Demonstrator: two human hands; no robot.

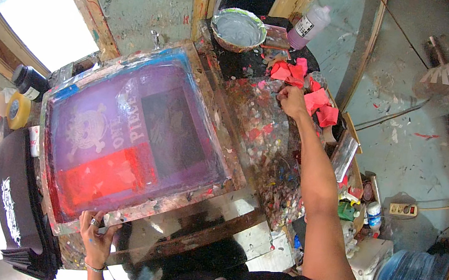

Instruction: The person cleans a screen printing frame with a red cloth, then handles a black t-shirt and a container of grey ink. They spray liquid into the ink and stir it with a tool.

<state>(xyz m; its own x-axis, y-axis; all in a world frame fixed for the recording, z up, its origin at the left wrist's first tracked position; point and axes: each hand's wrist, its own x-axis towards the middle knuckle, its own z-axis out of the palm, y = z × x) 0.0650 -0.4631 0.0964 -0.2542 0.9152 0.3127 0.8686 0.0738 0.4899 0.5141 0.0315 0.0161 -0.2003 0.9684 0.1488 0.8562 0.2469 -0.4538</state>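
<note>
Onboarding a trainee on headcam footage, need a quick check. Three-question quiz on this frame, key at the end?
1. Which of these does the left hand touch?
a) the yellow tape roll
b) the near edge of the framed screen
c) the blue water jug
2. True or false: the right hand is nearer the red scraps than the left hand is.
3. Fill in: as pictured, the bottle of pinkish liquid stands to the ____ of the bowl.

Key: 1. b; 2. true; 3. right
</note>
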